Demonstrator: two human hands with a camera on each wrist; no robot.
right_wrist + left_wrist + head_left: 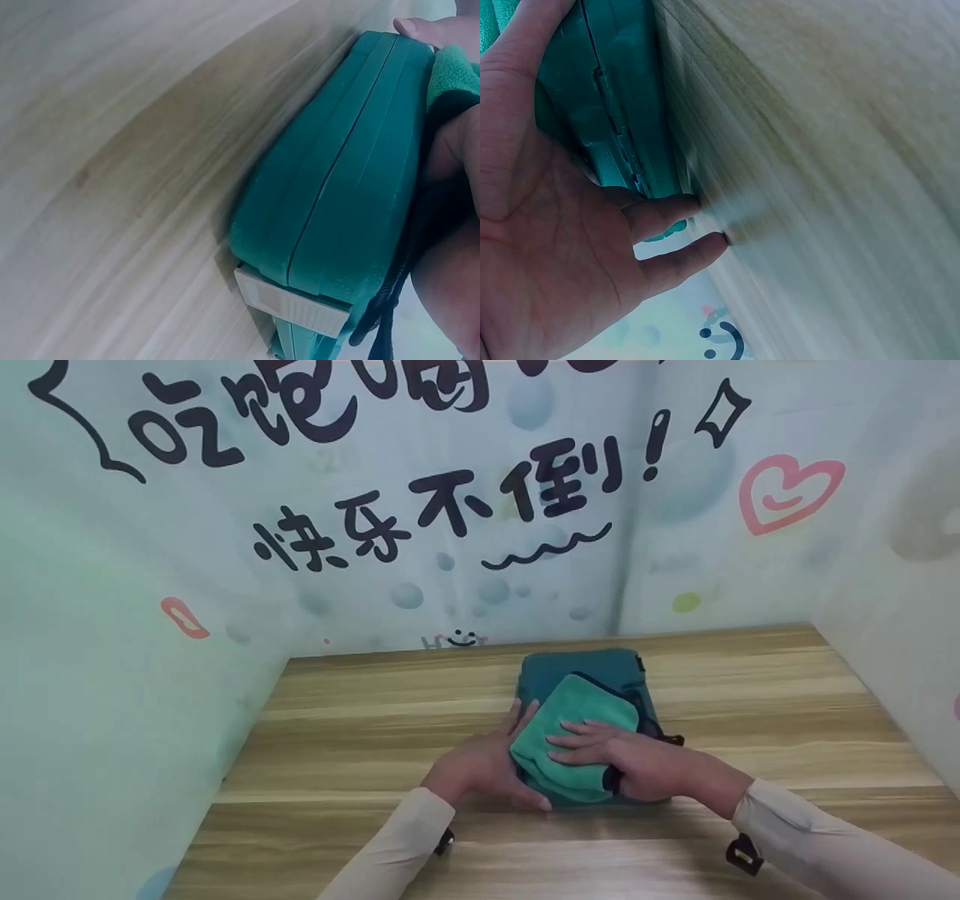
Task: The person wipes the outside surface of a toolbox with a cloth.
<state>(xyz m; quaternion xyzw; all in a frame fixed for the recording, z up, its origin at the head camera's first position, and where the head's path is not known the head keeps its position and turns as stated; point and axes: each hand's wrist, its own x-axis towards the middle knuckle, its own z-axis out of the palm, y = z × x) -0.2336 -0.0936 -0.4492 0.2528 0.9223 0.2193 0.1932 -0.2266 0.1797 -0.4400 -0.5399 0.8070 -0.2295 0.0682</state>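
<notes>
A teal hard plastic case (pixel 585 664) lies flat on the wooden table. On its lid is a folded green cloth (pixel 574 701) with dark edging. My right hand (pixel 637 761) presses this cloth down, its fingers laid nearly straight across it. My left hand (pixel 491 769) rests against the case's left side, fingers spread, thumb along the near edge. In the left wrist view, the case's hinged side (pixel 619 97) shows beside the palm. A pale latch (pixel 292 300) and the case's seam appear in the right wrist view. The cloth hides much of the lid.
The wooden table (pixel 360 727) extends on both sides of the case. Behind it hangs a pale printed backdrop (pixel 360 607) with dark lettering, and pale walls close in the left and right sides. Dark cords (pixel 382 322) hang beside the case.
</notes>
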